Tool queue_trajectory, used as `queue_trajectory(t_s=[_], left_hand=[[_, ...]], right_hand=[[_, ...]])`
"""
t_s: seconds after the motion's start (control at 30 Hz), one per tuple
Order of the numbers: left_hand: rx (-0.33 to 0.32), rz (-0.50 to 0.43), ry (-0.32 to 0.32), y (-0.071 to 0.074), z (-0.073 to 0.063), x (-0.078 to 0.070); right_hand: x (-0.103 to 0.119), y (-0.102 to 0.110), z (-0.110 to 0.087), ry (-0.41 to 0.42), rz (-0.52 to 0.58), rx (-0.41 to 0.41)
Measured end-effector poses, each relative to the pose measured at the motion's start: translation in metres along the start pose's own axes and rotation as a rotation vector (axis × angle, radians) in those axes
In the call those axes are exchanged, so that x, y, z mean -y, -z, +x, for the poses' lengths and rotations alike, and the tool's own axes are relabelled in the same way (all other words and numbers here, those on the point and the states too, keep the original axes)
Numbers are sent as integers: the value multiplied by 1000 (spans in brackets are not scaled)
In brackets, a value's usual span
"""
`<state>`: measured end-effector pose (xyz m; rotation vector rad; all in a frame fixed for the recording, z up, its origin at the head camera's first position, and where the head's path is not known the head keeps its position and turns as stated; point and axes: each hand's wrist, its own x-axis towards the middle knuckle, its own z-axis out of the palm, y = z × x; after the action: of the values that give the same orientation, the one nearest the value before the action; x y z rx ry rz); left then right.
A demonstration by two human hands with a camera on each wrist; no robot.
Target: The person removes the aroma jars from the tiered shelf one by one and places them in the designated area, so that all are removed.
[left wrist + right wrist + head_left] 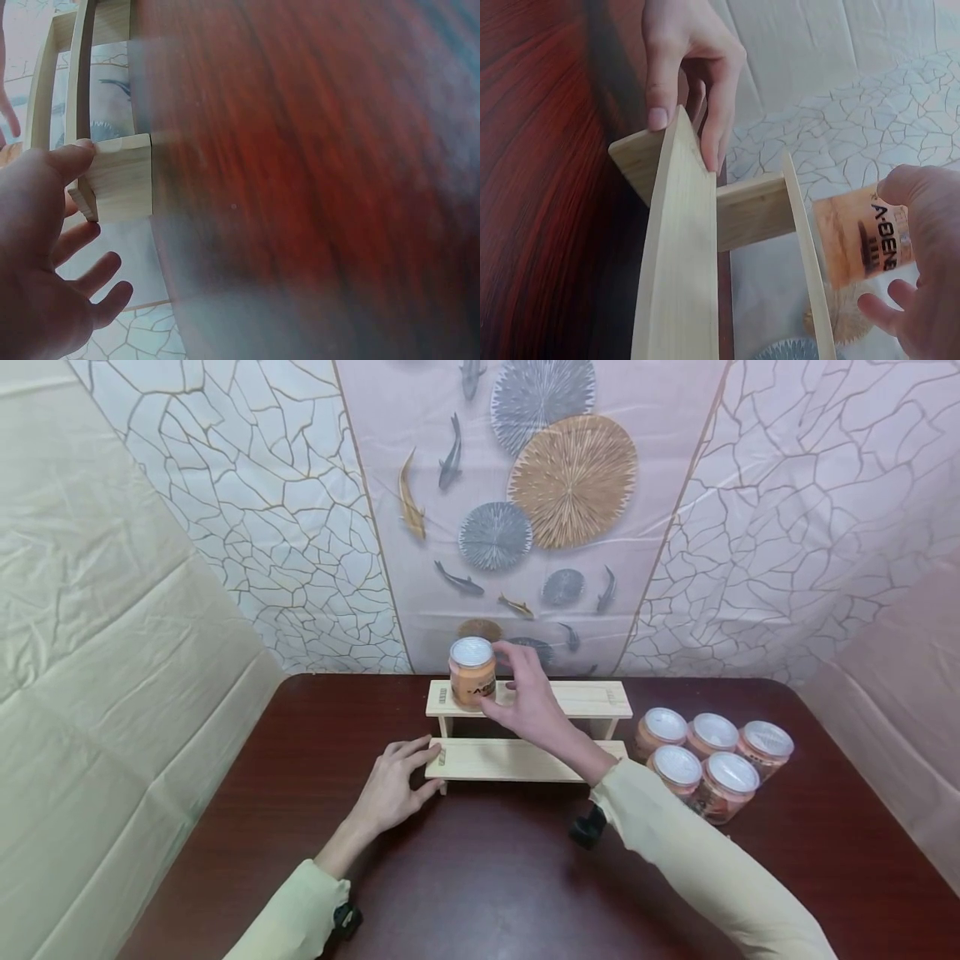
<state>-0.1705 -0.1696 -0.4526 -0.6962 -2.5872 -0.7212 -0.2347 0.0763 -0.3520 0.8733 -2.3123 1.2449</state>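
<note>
An orange jar (471, 677) with a pale, ridged lid and dark lettering stands upright at the left end of the upper plank of a two-step wooden rack (517, 758). My right hand (528, 697) grips its right side, thumb in front and a finger near the back of the lid. In the right wrist view the jar (859, 236) has its base against the plank, and part of it is hidden by the hand. With thumb and fingers, my left hand (393, 785) pinches the left end of the lower plank; the left wrist view shows the thumb on that plank's edge (82, 112).
Several matching jars (727, 777) stand grouped right of the rack, close to my right sleeve (690, 852). The rack sits near the back of a dark reddish table (480, 868). Patterned cloth (285, 518) hangs behind, with pale cloth (97, 610) at the left.
</note>
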Motion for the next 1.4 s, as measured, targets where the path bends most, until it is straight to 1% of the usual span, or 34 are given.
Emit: queue_trajectory(t_s=[0.2, 0.47, 0.7, 0.87, 1.17, 1.4], left_hand=[[-3, -2, -8, 0, 0, 1], [-6, -2, -15, 0, 1, 2], [6, 1, -2, 1, 1, 1], [8, 1, 2, 0, 1, 2], [-5, -2, -20, -1, 1, 3], [-11, -1, -25, -1, 0, 3]], right_hand=[[4, -10, 7, 23, -50, -19], [5, -18, 11, -2, -96, -42], [4, -23, 13, -31, -117, -52], [3, -25, 12, -37, -118, -55], [2, -24, 12, 10, -106, -88], [6, -21, 11, 11, -94, -84]])
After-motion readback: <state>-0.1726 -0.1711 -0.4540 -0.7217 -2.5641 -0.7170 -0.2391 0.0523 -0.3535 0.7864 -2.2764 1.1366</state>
